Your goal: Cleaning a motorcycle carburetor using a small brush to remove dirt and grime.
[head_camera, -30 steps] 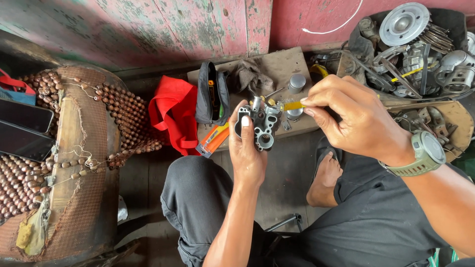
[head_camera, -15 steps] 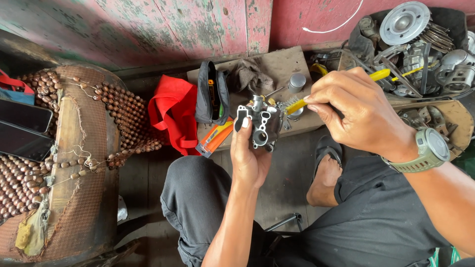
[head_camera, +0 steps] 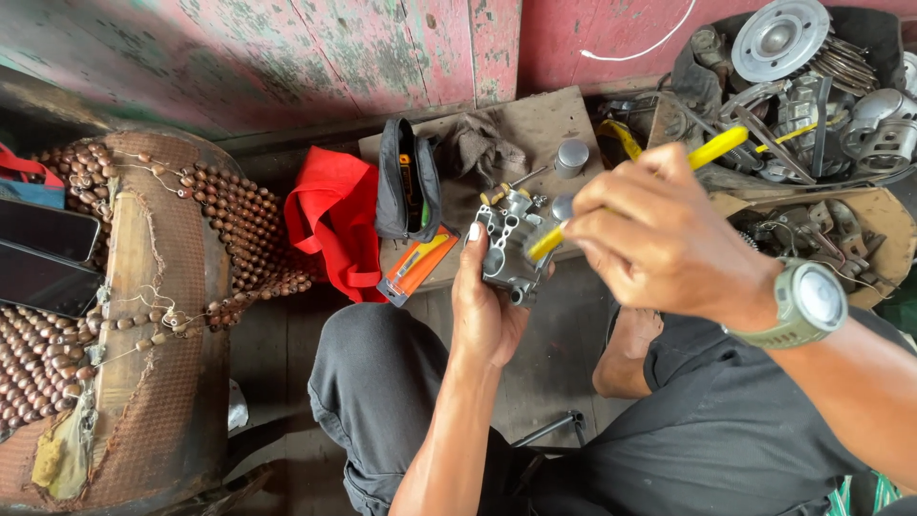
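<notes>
My left hand (head_camera: pixel 485 306) grips a grey metal carburettor body (head_camera: pixel 510 248) from below and holds it up over my lap. My right hand (head_camera: pixel 659 244), with a green watch on the wrist, is closed around a yellow-handled screwdriver (head_camera: pixel 714 148). The yellow shaft end (head_camera: pixel 544 242) points down-left and meets the carburettor's right side. The tip itself is hidden against the metal.
A wooden board (head_camera: pixel 535 119) ahead carries a black pouch (head_camera: pixel 403 182), a rag, a small metal cap (head_camera: pixel 571 156) and an orange tool (head_camera: pixel 418 263). A red cloth (head_camera: pixel 334 225) lies left of it. Engine parts fill a bin (head_camera: pixel 812 76) at right. A beaded seat (head_camera: pixel 124 306) with phones stands at left.
My right hand has risen and swung the screwdriver handle up to the right. The carburettor has turned in my left hand and sits slightly higher.
</notes>
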